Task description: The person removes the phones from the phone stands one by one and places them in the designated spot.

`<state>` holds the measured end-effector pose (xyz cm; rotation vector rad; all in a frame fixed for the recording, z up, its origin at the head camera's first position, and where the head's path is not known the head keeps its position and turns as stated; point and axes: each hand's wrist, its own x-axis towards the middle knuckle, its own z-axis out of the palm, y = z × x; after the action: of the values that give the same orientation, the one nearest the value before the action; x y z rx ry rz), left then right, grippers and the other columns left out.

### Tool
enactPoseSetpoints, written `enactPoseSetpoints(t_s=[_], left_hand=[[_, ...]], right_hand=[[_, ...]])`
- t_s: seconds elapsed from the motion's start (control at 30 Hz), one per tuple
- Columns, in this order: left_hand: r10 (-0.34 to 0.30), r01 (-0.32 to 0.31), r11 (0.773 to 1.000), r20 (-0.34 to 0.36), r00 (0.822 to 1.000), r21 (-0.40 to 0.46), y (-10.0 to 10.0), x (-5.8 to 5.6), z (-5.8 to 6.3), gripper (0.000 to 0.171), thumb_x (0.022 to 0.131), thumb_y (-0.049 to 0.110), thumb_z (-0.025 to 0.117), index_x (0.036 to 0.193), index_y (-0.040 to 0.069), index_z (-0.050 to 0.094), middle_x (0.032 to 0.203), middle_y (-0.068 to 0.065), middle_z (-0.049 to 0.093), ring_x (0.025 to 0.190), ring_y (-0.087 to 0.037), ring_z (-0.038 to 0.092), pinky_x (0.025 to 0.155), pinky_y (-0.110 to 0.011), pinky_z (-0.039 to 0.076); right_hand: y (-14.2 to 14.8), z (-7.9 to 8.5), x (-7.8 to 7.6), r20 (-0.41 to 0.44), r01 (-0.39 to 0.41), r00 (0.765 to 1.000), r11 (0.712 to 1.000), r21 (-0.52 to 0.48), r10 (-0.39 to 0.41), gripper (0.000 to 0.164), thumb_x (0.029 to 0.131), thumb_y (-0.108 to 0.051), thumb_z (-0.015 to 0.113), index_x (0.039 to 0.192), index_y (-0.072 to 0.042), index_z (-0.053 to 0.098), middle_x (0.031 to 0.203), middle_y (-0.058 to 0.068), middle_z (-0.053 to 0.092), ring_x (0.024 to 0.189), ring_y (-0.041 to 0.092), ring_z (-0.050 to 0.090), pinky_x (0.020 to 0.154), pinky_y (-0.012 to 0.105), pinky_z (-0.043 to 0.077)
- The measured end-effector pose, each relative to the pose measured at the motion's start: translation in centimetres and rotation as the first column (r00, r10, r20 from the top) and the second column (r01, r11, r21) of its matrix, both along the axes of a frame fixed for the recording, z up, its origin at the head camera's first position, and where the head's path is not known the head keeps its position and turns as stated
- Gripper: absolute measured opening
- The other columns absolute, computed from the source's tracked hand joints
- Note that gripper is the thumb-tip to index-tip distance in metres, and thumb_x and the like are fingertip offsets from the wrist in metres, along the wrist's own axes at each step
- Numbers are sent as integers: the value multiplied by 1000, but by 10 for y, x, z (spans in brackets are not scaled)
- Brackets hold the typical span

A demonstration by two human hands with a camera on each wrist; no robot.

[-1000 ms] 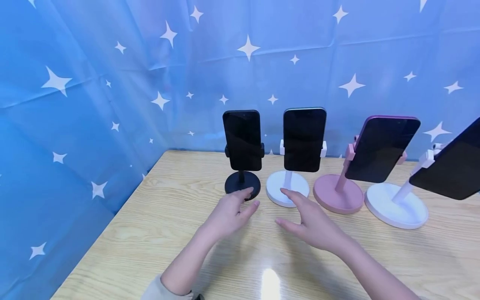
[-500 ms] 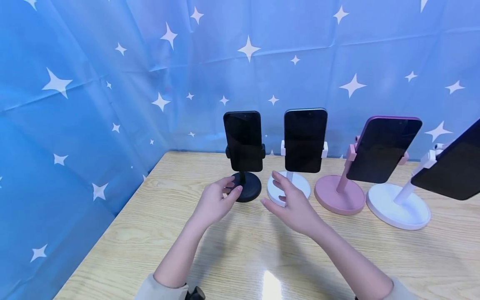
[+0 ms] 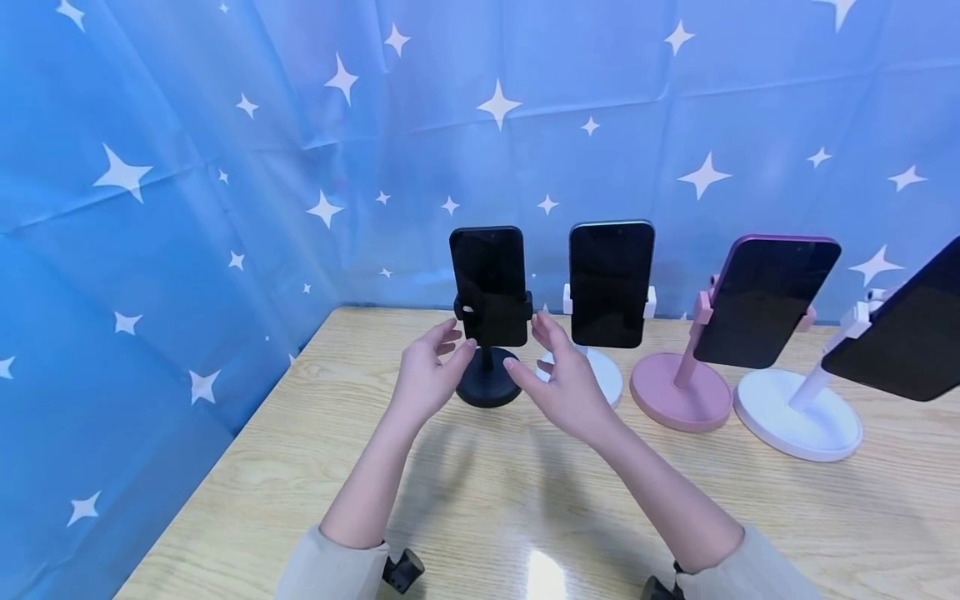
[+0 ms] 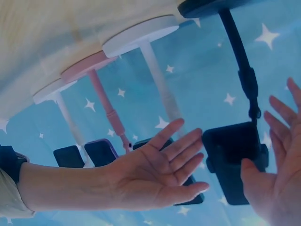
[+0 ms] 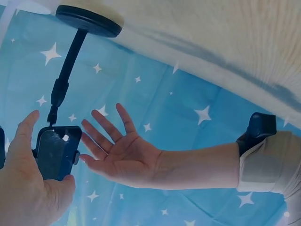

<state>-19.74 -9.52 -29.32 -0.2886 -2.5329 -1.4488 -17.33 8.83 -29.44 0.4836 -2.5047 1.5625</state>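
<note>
A dark phone [image 3: 489, 279] stands upright in the clamp of a black phone stand [image 3: 486, 392]. My left hand [image 3: 431, 371] is at the phone's lower left side, fingers spread and thumb apart. On the other side my right hand [image 3: 566, 387] reaches in with fingers extended, its fingertips close to the clamp's right arm. Both hands hold nothing. From the left wrist view, the black stand's phone [image 4: 235, 160] hangs between the two open palms. The right wrist view has the same phone [image 5: 57, 150] between the hands. My right hand partly hides a white stand's base [image 3: 603, 379].
Right of the black stand, a second phone [image 3: 611, 283] sits in the white stand. A pink stand [image 3: 678, 400] holds a purple-edged phone [image 3: 768, 300]. Another white stand [image 3: 798, 421] with a phone is at far right. A blue star-patterned curtain [image 3: 247, 208] backs the wooden table [image 3: 300, 467].
Both hands have moved up from near the stand bases to either side of the black stand's phone. The right hand has shifted left, away from the white stand. The stands have stayed put.
</note>
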Motion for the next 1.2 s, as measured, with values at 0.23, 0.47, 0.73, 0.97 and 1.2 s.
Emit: enactPoseSetpoints(t_s=[0.23, 0.47, 0.73, 0.97, 1.2], left_hand=[[-19, 22, 999, -113, 993, 23, 2, -6, 3, 51, 95, 24, 46, 139, 0, 34, 130, -18, 51, 117, -27, 51, 92, -48, 43], [-53, 73, 991, -177, 983, 110, 2, -16, 4, 44, 95, 13, 45, 135, -2, 39, 126, -19, 53, 115, -28, 53, 89, -44, 46], [-104, 141, 974, -203, 974, 177, -1, -28, 4, 37, 93, 4, 46, 128, -8, 46, 115, -25, 58, 109, -32, 56, 88, -43, 47], [-164, 198, 934, -135, 977, 298, -2, -33, 5, 37, 94, 1, 44, 130, -8, 43, 122, -26, 54, 111, -33, 54, 87, -40, 48], [-206, 208, 886, -52, 977, 414, -3, -34, 5, 37, 95, 0, 42, 132, -5, 42, 127, -23, 51, 112, -31, 53, 86, -41, 49]], right_hand=[[-1, 10, -5, -16, -7, 1000, 999, -39, 7, 72, 90, -24, 58, 145, -3, 16, 148, 14, 26, 134, 24, 29, 97, 44, 39], [-4, 11, -11, -57, -38, 998, 997, -63, 34, 64, 94, -22, 51, 144, -1, 16, 148, 15, 25, 133, 26, 30, 96, 43, 40], [-8, 13, -16, -67, -14, 998, 999, -40, 12, 56, 98, -16, 39, 144, 2, 13, 146, 20, 25, 131, 31, 33, 99, 46, 37], [-11, 14, -21, -81, 19, 996, 999, -42, -22, 52, 98, -12, 34, 144, 3, 14, 145, 21, 26, 127, 32, 38, 102, 46, 34], [-16, 12, -26, -57, 11, 998, 993, -118, -18, 49, 99, -9, 32, 143, 3, 16, 147, 20, 21, 132, 30, 31, 104, 43, 31]])
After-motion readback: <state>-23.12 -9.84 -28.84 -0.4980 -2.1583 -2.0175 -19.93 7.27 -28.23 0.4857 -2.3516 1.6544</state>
